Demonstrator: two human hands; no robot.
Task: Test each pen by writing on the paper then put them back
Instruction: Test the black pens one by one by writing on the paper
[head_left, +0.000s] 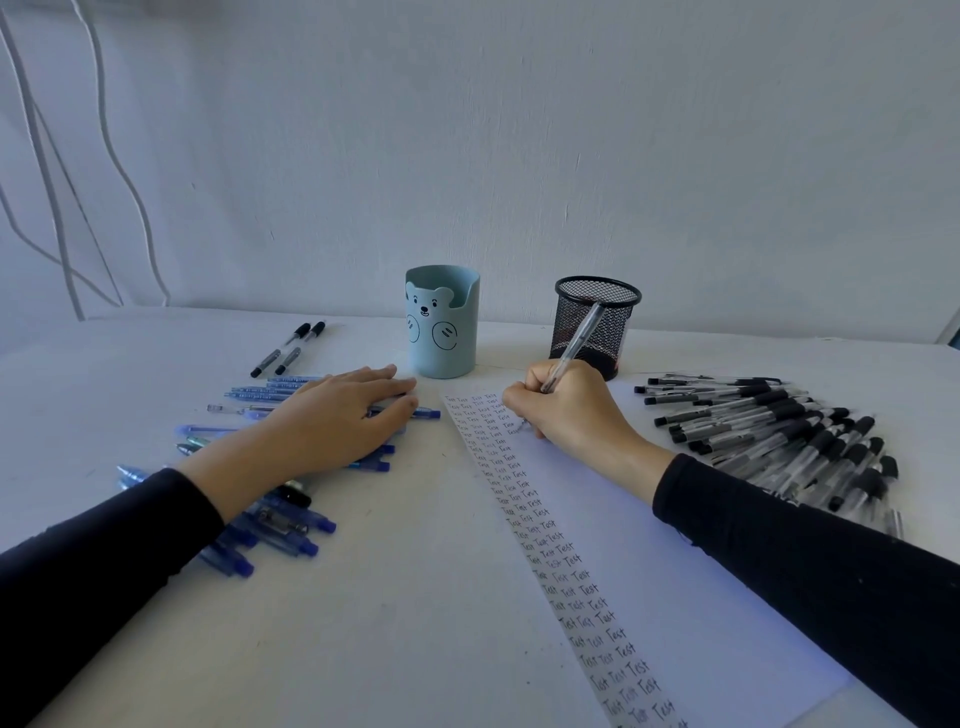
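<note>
The pen (574, 340), clear-barrelled with a dark grip, stands tilted in the right hand (569, 402). Its upper end leans back toward the mesh cup (597, 322), and its tip meets the paper (649, 561) near the sheet's far left corner. The thumb and curled fingers pinch it low on the barrel; the tip itself is mostly hidden by the hand. Down the paper's left side run 3 narrow columns of the word "Test" (545, 540), so many pens seem already tried.

To do this stroke well, the hand should press lightly, write 1 short word in the free space beside the last one, and check for an even line before lifting.

The left hand (348, 415) lies flat, fingers straight and together, on the scattered blue pens (275, 525); it does not steady the sheet. A heap of black pens (779, 431) lies just right of the paper. The bear cup (441, 322) stands beyond, and 2 capped pens (288, 348) lie apart at the far left of the table (363, 623).
</note>
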